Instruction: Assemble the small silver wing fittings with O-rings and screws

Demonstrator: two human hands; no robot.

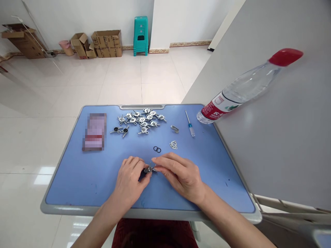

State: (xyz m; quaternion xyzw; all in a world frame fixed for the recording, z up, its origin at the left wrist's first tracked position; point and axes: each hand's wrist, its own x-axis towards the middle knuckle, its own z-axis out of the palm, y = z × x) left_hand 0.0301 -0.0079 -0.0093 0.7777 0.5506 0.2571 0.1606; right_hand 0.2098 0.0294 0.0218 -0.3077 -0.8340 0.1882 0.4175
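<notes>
My left hand (132,176) grips a small metal valve (149,169) between thumb and fingers, low over the table's front half. A thin metal stem sticks up from the valve. From the other side, my right hand (181,174) closes thumb and forefinger at the valve's edge, beside the stem; the exact contact is partly hidden. Two black rubber rings (157,149) lie overlapping just beyond my hands. Farther right are flat metal plates (173,145) with holes and a small metal lever (174,129). A screwdriver (190,125) with a clear blue handle lies behind them.
Several similar metal valves (142,120) are grouped at the table's back; two nearer ones have black discs. A blurred-out rectangular item (94,132) lies at left. A red-capped water bottle (232,91) stands at the blue table's (77,179) right edge, against a grey panel (279,137).
</notes>
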